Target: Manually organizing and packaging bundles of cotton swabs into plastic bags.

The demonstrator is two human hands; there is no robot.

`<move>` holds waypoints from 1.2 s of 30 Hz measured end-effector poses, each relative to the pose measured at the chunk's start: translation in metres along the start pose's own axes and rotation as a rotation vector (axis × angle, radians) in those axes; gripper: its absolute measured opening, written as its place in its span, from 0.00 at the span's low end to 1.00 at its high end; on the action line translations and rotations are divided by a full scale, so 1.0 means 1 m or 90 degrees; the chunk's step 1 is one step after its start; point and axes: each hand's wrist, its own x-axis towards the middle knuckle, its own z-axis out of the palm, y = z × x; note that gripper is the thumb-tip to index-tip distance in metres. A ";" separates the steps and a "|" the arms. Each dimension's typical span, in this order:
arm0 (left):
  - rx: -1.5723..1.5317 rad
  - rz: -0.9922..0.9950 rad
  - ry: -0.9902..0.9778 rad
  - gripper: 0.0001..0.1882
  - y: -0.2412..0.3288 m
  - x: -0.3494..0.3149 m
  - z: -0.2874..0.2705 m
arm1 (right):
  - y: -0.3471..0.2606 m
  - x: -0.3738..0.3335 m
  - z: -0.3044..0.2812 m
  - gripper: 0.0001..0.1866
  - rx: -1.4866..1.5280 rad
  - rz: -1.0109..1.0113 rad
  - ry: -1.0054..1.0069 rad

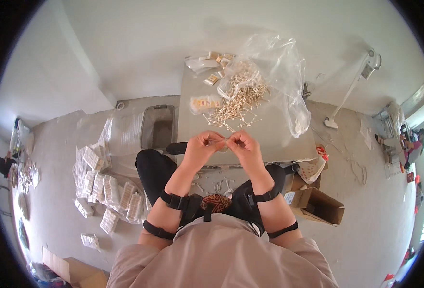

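Both my hands are raised over the near edge of the table (250,129), fingertips almost touching. My left hand (203,148) is closed in a pinch, and my right hand (245,148) pinches just beside it. Between the fingertips shows a bit of something small and pale; its kind cannot be made out. Just beyond my hands lies a loose heap of cotton swabs (244,96) with wooden sticks. It spills from a large clear plastic bag (288,72). Left of the heap lies a clear packet with yellow printing (205,103).
Small yellowish packs (212,79) lie at the table's far left. A grey bin (158,129) stands left of the table, with many wrapped white bundles (111,189) on the floor nearby. To the right are an open cardboard box (320,206) and a white upright stick appliance (351,89). People sit at both far sides.
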 end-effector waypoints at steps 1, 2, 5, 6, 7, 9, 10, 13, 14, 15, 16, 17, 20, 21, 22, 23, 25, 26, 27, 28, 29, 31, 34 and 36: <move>-0.058 0.000 -0.001 0.05 -0.001 -0.001 -0.002 | -0.006 0.000 -0.001 0.04 0.021 0.017 -0.007; -0.057 0.000 0.002 0.05 -0.002 -0.001 -0.004 | -0.011 0.000 -0.003 0.03 0.043 0.033 -0.011; -0.163 -0.019 0.020 0.02 -0.001 -0.001 -0.008 | -0.018 0.002 -0.009 0.03 0.156 0.089 0.009; -0.193 -0.047 0.042 0.02 0.002 -0.001 -0.007 | -0.015 0.003 -0.009 0.03 0.158 0.091 0.010; -0.222 -0.075 0.064 0.02 0.005 0.000 -0.007 | -0.010 0.005 -0.010 0.03 0.193 0.105 0.003; -0.243 -0.109 0.055 0.03 0.009 0.003 -0.010 | -0.001 0.008 -0.011 0.03 0.227 0.122 -0.004; -0.264 -0.141 0.044 0.04 0.009 0.004 -0.011 | 0.003 0.009 -0.010 0.03 0.285 0.142 0.000; -0.337 -0.129 -0.020 0.09 -0.001 0.010 -0.015 | -0.003 0.015 -0.003 0.04 0.368 0.176 0.022; -0.340 -0.133 -0.019 0.09 -0.003 0.009 -0.012 | -0.006 0.015 -0.003 0.04 0.394 0.188 0.043; -0.270 -0.100 -0.018 0.11 -0.004 0.007 -0.006 | -0.007 0.018 -0.004 0.04 0.392 0.193 0.043; -0.200 -0.068 -0.017 0.14 -0.005 0.005 0.000 | -0.007 0.022 -0.005 0.04 0.404 0.194 0.054; -0.200 -0.070 -0.012 0.14 -0.004 0.003 0.001 | -0.006 0.025 -0.005 0.04 0.418 0.194 0.062; -0.083 -0.151 -0.059 0.18 -0.017 0.002 -0.004 | 0.004 0.024 -0.007 0.05 0.275 0.169 0.035; -0.045 -0.170 -0.090 0.18 -0.022 0.002 -0.009 | 0.002 0.023 -0.006 0.05 0.205 0.163 0.009; -0.009 -0.191 -0.119 0.17 -0.026 0.002 -0.012 | -0.002 0.022 -0.008 0.06 0.135 0.153 -0.020; 0.020 -0.189 -0.162 0.17 -0.022 0.002 -0.010 | -0.001 0.022 -0.017 0.07 -0.005 0.124 -0.082; 0.090 -0.177 -0.234 0.17 -0.019 0.000 -0.010 | -0.002 0.022 -0.027 0.09 -0.189 0.061 -0.192; 0.125 -0.165 -0.272 0.17 -0.024 -0.002 -0.009 | -0.001 0.021 -0.027 0.10 -0.241 0.035 -0.233; 0.122 -0.171 -0.245 0.17 -0.036 -0.004 -0.010 | 0.002 0.018 -0.021 0.10 -0.234 0.030 -0.259; 0.094 -0.176 -0.290 0.17 -0.054 -0.006 -0.014 | 0.005 0.016 -0.015 0.11 -0.254 0.011 -0.294; 0.063 -0.176 -0.343 0.17 -0.061 -0.007 -0.016 | 0.007 0.015 -0.013 0.12 -0.280 -0.005 -0.321; 0.051 -0.191 -0.327 0.17 -0.076 -0.013 -0.023 | 0.021 0.012 -0.004 0.12 -0.283 -0.038 -0.347; 0.089 -0.128 -0.281 0.16 -0.120 -0.007 -0.026 | 0.038 0.014 0.006 0.12 -0.346 -0.035 -0.336; 0.220 -0.154 -0.031 0.15 -0.137 -0.003 -0.027 | 0.066 0.018 0.009 0.13 -0.478 -0.014 -0.291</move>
